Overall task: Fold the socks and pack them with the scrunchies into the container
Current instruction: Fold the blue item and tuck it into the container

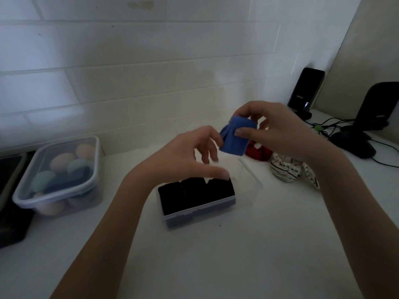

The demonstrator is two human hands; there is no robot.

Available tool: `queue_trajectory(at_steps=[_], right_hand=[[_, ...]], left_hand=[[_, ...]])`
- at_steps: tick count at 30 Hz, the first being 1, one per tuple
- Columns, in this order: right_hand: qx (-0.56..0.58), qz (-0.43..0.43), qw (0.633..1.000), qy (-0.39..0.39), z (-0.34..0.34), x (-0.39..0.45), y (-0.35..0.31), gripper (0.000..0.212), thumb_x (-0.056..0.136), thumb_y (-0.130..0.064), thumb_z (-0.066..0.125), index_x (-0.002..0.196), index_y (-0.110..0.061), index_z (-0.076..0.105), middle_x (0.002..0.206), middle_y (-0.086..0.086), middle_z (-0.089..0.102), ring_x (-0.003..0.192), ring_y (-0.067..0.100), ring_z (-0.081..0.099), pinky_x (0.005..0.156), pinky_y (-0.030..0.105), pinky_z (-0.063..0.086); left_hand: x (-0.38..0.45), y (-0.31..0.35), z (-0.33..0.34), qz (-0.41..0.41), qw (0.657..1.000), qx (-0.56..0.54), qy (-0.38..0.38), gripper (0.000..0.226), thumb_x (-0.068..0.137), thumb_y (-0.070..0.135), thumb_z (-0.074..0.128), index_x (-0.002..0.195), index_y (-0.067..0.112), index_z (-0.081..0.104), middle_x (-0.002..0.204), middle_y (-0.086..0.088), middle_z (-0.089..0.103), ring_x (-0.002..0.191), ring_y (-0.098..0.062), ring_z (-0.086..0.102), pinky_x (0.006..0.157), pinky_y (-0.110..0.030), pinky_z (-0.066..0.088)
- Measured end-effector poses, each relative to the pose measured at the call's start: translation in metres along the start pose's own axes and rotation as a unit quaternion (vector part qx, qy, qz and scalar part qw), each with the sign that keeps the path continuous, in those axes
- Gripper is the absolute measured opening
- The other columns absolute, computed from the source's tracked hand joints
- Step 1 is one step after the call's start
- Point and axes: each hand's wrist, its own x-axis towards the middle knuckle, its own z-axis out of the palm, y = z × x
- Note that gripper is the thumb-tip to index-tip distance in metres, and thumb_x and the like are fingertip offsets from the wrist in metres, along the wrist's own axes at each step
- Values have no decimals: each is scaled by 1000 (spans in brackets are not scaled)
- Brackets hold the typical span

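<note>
The blue sock point(236, 135), folded into a small bundle, hangs in the air above and behind the box point(200, 210). My right hand point(278, 130) pinches it, thumb across its front face and fingers curled over its top, so the bundle sits under my fingertips and left of my palm. My left hand point(190, 156) comes in from the left with fingers loosely bent; its fingertips reach the sock's gathered left edge, though I cannot tell whether they grip it. The left thumb lies low, just over the black socks point(194, 189), 3 dark bundles packed side by side in the box's near half. The clear far half of the box shows bare. Behind the box on the counter point(237, 266) lie a red scrunchie point(259, 151) and, to its right, a striped scrunchie point(285, 169). Well to the left stands a lidded tub point(58, 175) of pastel egg shapes.
</note>
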Motion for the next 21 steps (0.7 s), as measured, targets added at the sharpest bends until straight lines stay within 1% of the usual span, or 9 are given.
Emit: queue_trajectory(at_steps=[2, 5, 6, 10, 13, 15, 16, 19, 21], right_hand=[[-2, 9, 1000, -13, -4, -1, 2, 17, 82, -18, 67, 96, -27, 63, 88, -21, 61, 77, 3, 54, 64, 8, 42], [-6, 19, 1000, -20, -6, -1, 5, 17, 81, -17, 67, 96, -25, 64, 86, -20, 62, 79, 8, 55, 67, 17, 45], [-7, 21, 1000, -18, -6, -1, 7, 17, 81, -17, 68, 95, -26, 64, 86, -20, 62, 78, 8, 55, 67, 17, 45], [-30, 26, 999, -26, -7, -2, 11, 17, 79, -18, 69, 92, -29, 63, 87, -18, 63, 75, 3, 53, 61, 3, 37], [-30, 34, 998, -33, -9, -3, 12, 16, 80, -18, 68, 94, -26, 64, 91, -13, 65, 77, 4, 54, 61, 0, 37], [-17, 34, 998, -48, -12, -4, 9, 16, 80, -17, 68, 94, -24, 64, 92, -14, 65, 79, 7, 56, 63, 1, 39], [-7, 33, 998, -61, -12, -4, 7, 17, 80, -17, 68, 94, -25, 64, 91, -16, 64, 80, 8, 57, 64, 3, 42], [1, 38, 994, -103, -10, -6, 1, 19, 77, -19, 70, 88, -31, 62, 86, -19, 63, 83, 10, 58, 69, 16, 48], [-15, 44, 992, -119, -4, -7, 0, 22, 75, -21, 72, 84, -36, 60, 83, -19, 62, 80, 11, 59, 70, 24, 49]], left_hand=[[-1, 0, 2, -24, 997, 27, -62, 54, 58, 42, 83, 100, 39, 48, 83, 14, 69, 76, -2, 61, 67, -12, 41], [0, -1, 5, -43, 993, 46, -97, 65, 61, 35, 84, 110, 39, 41, 91, 12, 70, 81, -1, 62, 73, -16, 43], [0, -2, 6, -49, 992, 47, -105, 67, 62, 34, 84, 112, 40, 40, 91, 11, 70, 80, 0, 63, 73, -16, 43], [2, -5, 13, -57, 991, 69, -104, 65, 69, 26, 81, 114, 40, 36, 90, 9, 68, 78, -3, 63, 70, -15, 44], [5, -8, 20, -52, 993, 88, -53, 56, 71, 21, 79, 108, 29, 37, 98, 6, 64, 82, -11, 63, 71, -24, 50], [7, -10, 26, -52, 988, 144, -18, 50, 72, 20, 78, 102, 19, 38, 105, 4, 53, 83, -16, 61, 72, -32, 52], [8, -12, 28, -46, 983, 180, -14, 46, 73, 20, 77, 99, 17, 39, 104, 4, 50, 82, -17, 59, 72, -33, 51], [10, -16, 35, -4, 961, 276, -30, 32, 77, 20, 71, 92, 17, 43, 92, 8, 44, 83, -13, 46, 70, -26, 39], [11, -18, 34, 5, 948, 316, -44, 20, 81, 20, 66, 95, 21, 52, 92, 8, 46, 87, -12, 44, 72, -22, 33]])
